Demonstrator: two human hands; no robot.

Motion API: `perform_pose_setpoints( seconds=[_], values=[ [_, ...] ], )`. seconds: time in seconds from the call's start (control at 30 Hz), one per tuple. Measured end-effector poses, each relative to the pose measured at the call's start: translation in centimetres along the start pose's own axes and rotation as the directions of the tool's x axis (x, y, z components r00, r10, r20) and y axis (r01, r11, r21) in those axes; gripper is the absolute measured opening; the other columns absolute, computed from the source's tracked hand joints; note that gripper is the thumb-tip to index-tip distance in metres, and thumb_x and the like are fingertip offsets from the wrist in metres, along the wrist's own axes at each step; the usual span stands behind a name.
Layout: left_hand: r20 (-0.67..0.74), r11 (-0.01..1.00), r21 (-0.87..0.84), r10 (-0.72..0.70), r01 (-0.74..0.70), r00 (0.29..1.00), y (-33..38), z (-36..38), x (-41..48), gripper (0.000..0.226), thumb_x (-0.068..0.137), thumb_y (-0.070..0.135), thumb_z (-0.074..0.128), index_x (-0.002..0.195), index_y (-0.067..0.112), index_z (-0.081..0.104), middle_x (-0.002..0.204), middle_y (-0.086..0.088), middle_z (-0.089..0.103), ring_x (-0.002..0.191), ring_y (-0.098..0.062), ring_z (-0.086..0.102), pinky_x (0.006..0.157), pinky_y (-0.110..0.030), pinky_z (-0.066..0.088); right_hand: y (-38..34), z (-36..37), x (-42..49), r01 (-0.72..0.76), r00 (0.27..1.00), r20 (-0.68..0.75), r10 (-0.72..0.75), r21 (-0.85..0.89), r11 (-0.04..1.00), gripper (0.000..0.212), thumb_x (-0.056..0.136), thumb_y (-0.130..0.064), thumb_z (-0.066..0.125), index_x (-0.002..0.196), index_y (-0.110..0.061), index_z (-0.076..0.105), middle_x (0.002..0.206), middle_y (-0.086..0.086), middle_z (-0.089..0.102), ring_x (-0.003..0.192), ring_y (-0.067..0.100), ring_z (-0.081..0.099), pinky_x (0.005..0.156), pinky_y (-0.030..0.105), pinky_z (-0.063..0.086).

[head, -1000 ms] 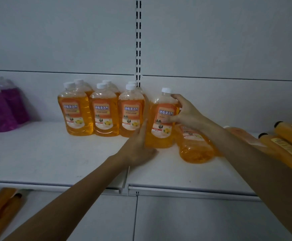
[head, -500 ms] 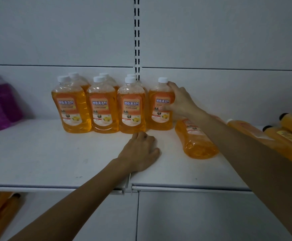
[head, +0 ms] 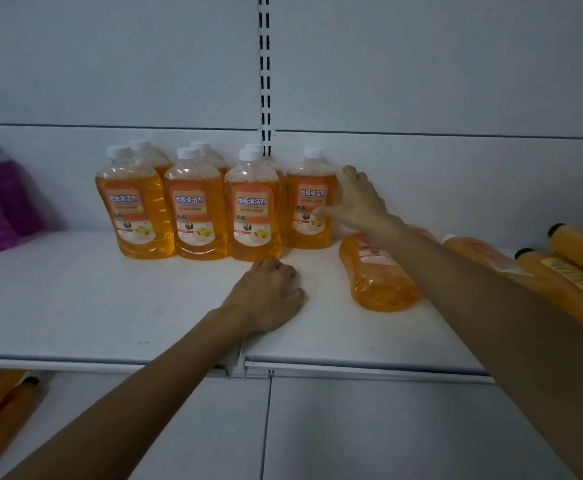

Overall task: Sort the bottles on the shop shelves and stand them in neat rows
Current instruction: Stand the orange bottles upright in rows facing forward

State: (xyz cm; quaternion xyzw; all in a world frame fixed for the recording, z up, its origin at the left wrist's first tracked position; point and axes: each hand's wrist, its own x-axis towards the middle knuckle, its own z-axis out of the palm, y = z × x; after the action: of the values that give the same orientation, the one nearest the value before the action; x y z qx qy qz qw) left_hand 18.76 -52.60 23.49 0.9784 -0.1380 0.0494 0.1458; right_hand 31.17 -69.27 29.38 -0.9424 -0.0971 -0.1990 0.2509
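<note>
Orange cleaner bottle point(head: 309, 202) stands upright now near the shelf's point(head: 75, 306) back edge, at the right end of the row point(head: 193, 209), not out front between both hands like a second ago. Right hand point(head: 356, 202) has slackened, with the thumb on the label and fingers alongside. Left hand point(head: 266, 299) sits clenched on the shelf, holding nothing. The white-capped bottles are nearly full of orange liquid. A spare bottle point(head: 376, 271) lies flat just to the right.
</note>
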Motion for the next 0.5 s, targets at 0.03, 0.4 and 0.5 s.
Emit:
perform_pose_setpoints(
  seconds=[0.03,0.4,0.5],
  values=[
    [-0.007,1.0,-0.016,-0.015,0.015,1.0,0.1,0.0,0.0,0.048,0.094,0.041,0.042,0.134,0.013,0.045,0.138,-0.006,0.043,0.125,-0.02,0.039,0.103,-0.034,0.036,0.7,-0.7,-0.2,-0.021,0.999,0.025,0.021,0.006,1.0,0.08,0.077,-0.05,0.07,0.135,-0.008,0.034,0.129,0.013,0.047,0.116,0.029,0.049,0.089,0.041,0.046],
    [0.017,0.901,-0.416,-0.13,0.125,0.991,8.0,2.1,2.2,0.089,0.071,0.083,0.032,0.134,0.022,0.045,0.136,-0.003,0.05,0.117,-0.021,0.05,0.101,-0.042,0.043,6.5,-4.1,-3.7,0.008,0.883,0.447,0.139,-0.312,0.95,0.066,0.091,-0.065,0.031,0.112,-0.014,0.067,0.11,0.01,0.061,0.102,0.024,0.057,0.093,0.038,0.048],
    [0.009,0.925,-0.354,-0.145,0.139,0.989,8.7,3.3,2.2,0.101,0.061,0.089,0.029,0.139,0.025,0.035,0.139,0.001,0.046,0.123,-0.022,0.046,0.104,-0.046,0.04,6.9,-3.4,-3.8,0.036,0.92,0.382,0.088,-0.307,0.951,0.065,0.09,-0.065,0.03,0.112,-0.016,0.067,0.116,0.009,0.055,0.115,0.023,0.048,0.096,0.037,0.042]
  ],
)
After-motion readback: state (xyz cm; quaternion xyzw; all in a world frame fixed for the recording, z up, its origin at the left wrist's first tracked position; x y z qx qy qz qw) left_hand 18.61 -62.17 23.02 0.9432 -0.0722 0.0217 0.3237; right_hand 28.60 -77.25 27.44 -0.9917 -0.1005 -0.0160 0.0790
